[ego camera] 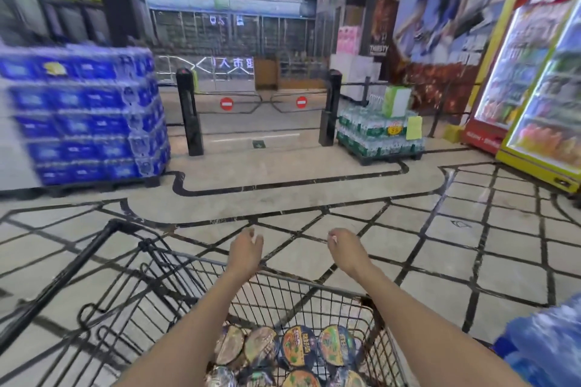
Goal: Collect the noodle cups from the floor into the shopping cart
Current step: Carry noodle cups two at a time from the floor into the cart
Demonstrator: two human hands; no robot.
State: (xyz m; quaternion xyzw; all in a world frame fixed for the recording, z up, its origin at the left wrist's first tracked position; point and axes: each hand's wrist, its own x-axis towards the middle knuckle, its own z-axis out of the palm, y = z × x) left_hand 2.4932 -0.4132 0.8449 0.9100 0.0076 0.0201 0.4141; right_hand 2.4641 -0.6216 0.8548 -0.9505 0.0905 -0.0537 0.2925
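Hovering empty and loosely open over the shopping cart [314,286], left hand [246,248] and right hand [347,250] hold nothing; noodle cups [297,347] fill the basket, none visible on the floor [440,245].

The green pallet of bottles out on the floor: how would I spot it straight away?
Find the gate with two red no-entry signs. Just right of its right-hand black post sits a low pallet of green-wrapped bottles, with a green box on top and a yellow price tag in front. The other stack, left of the gate, is blue and much taller.
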